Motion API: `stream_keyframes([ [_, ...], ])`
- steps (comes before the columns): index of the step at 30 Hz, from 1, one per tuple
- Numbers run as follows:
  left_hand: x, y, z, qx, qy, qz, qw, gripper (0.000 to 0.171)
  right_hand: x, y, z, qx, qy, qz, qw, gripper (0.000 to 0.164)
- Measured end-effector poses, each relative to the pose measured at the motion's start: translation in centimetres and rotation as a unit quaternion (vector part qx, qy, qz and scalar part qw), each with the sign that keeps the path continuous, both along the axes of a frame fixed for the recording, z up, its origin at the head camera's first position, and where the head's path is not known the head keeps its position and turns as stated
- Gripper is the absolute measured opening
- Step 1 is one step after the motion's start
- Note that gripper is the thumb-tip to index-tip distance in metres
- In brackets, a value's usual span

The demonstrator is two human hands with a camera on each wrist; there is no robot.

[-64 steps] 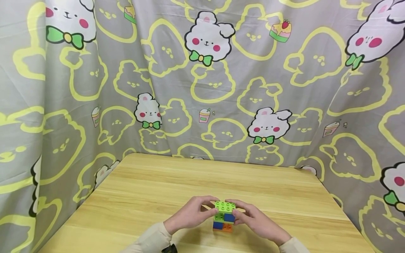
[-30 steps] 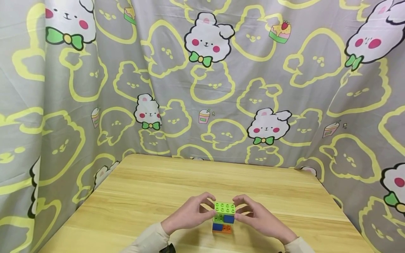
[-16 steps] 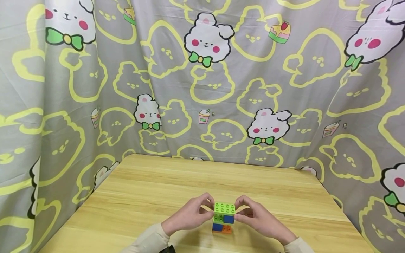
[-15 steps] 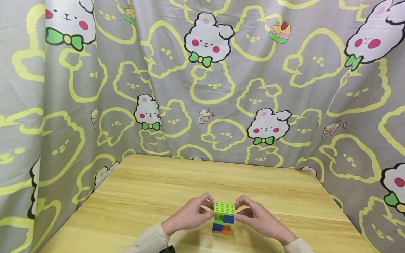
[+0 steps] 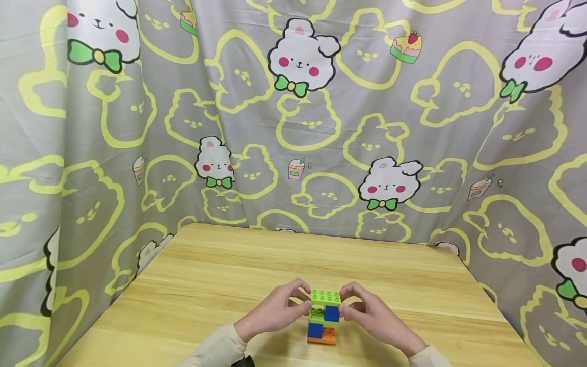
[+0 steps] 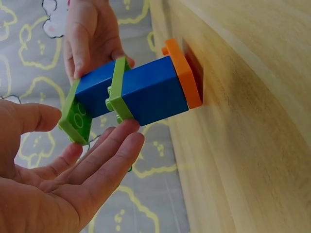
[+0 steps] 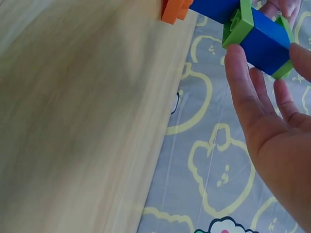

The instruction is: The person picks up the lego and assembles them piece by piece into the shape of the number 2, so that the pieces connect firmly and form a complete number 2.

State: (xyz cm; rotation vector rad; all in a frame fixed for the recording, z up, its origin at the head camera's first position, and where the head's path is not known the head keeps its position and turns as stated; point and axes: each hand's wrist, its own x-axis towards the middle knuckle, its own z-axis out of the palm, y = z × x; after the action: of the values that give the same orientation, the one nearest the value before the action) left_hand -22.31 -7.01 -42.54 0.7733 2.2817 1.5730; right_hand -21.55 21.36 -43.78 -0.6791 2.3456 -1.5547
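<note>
A small tower of toy building bricks stands between both hands in the head view. From the bottom it has an orange plate (image 5: 329, 335), a blue brick (image 5: 315, 330), a green plate (image 5: 316, 315), another blue brick (image 5: 332, 313) and a green top plate (image 5: 326, 296). My left hand (image 5: 275, 312) holds the tower's left side, thumb and fingertips at the green plates. On the other side, my right hand (image 5: 375, 318) has its thumb by the upper blue brick and top plate. Its fingertips touch the middle green plate (image 7: 239, 26). The tower leans slightly, top away from me.
Under the tower is a light wooden table (image 5: 220, 275). A grey curtain (image 5: 257, 122) with rabbit and yellow outline prints hangs behind it and along both sides. Something black (image 5: 245, 362) shows at the left wrist, by the lower frame edge.
The tower has tilted: its top has shifted away from me and its orange base nearer, so more of the blue fronts shows. Both hands have moved only slightly along with it.
</note>
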Motion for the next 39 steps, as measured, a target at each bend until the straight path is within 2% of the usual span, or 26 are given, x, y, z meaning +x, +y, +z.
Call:
stream_keyframes([
  [5, -0.2, 0.1, -0.3, 0.005, -0.003, 0.01, 0.9999, 0.02, -0.1, -0.2, -0.3, -0.016, 0.0, -0.015, 1.0, 0.035],
  [12, -0.3, 0.2, -0.4, -0.004, -0.004, 0.028, 0.9996, 0.031, -0.2, -0.4, -0.9, -0.012, 0.026, -0.03, 0.999, 0.04],
  [23, -0.4, 0.1, -0.8, 0.005, -0.028, 0.032, 0.9991, 0.046, -0.5, -0.7, -1.3, -0.015, 0.01, -0.051, 0.999, 0.052],
  [33, -0.6, 0.1, -1.3, 0.016, -0.062, 0.035, 0.9973, 0.055, -0.5, -0.9, -1.5, -0.019, 0.002, -0.054, 0.998, 0.052],
  [39, -0.9, 0.2, -1.9, 0.021, -0.065, 0.036, 0.997, 0.057, -0.5, -0.9, -1.7, -0.024, 0.005, -0.046, 0.999, 0.051],
])
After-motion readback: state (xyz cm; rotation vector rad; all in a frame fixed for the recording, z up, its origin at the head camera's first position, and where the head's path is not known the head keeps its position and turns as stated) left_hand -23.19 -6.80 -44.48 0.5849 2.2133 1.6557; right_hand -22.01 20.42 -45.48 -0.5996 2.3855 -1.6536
